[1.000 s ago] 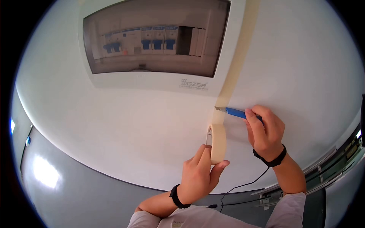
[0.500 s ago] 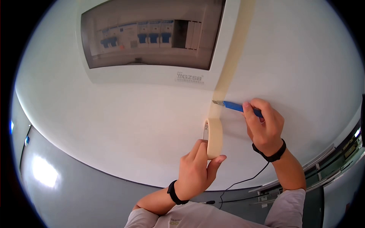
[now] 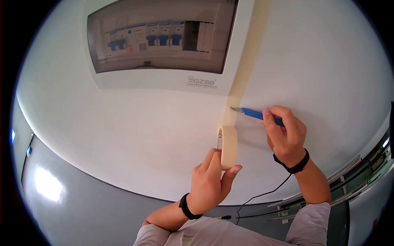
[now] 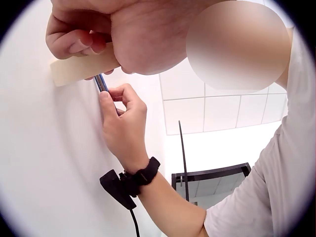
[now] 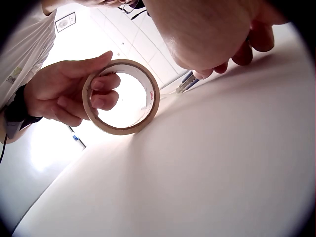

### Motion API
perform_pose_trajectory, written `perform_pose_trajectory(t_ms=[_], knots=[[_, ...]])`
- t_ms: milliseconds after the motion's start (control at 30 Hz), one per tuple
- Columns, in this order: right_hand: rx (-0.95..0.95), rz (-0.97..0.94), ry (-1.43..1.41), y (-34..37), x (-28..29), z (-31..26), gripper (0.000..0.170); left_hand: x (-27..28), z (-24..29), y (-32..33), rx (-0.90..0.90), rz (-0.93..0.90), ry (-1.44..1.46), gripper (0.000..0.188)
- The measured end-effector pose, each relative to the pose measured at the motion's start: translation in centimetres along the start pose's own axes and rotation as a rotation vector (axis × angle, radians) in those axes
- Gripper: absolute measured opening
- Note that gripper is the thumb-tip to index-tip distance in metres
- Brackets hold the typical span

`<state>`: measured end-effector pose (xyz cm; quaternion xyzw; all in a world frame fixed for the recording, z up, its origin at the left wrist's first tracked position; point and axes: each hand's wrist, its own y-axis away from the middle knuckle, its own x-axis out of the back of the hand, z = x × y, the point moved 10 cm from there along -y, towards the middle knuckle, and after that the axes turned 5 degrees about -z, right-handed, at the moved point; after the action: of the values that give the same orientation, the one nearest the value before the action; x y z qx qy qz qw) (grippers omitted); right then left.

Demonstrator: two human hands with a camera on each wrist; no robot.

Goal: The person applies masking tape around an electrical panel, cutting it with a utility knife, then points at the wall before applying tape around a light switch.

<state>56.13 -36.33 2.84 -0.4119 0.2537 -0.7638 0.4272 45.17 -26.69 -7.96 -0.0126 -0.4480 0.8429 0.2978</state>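
Note:
In the head view my left hand (image 3: 208,180) grips a roll of cream masking tape (image 3: 230,147), thumb on its near end. Two of its fingers reach through the core, as the right wrist view shows on the roll (image 5: 123,131). From the roll a strip of tape (image 3: 246,61) runs up the white wall beside the breaker box. My right hand (image 3: 288,135) pinches a blue utility knife (image 3: 255,114), its blade out. The blade lies over the strip just above the roll, tip near the strip's left edge.
A breaker box (image 3: 164,41) with a tinted cover and several blue switches is on the wall, up and left of the hands. A black cable (image 3: 269,192) hangs from the right wristband (image 3: 293,163). Metal rails (image 3: 349,197) stand at the lower right.
The breaker box and tape have shifted up and left in the head view. Over the last half second the blade tip has drawn slightly right across the strip. Both hands keep their grips.

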Motion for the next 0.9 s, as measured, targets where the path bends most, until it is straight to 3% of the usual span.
perform_pose_trajectory(t_ms=[900], knots=[[0.019,0.008,0.012,0.8,0.7,0.5,0.024,0.6,0.9,0.1,0.028,-0.021,-0.067,0.026]])
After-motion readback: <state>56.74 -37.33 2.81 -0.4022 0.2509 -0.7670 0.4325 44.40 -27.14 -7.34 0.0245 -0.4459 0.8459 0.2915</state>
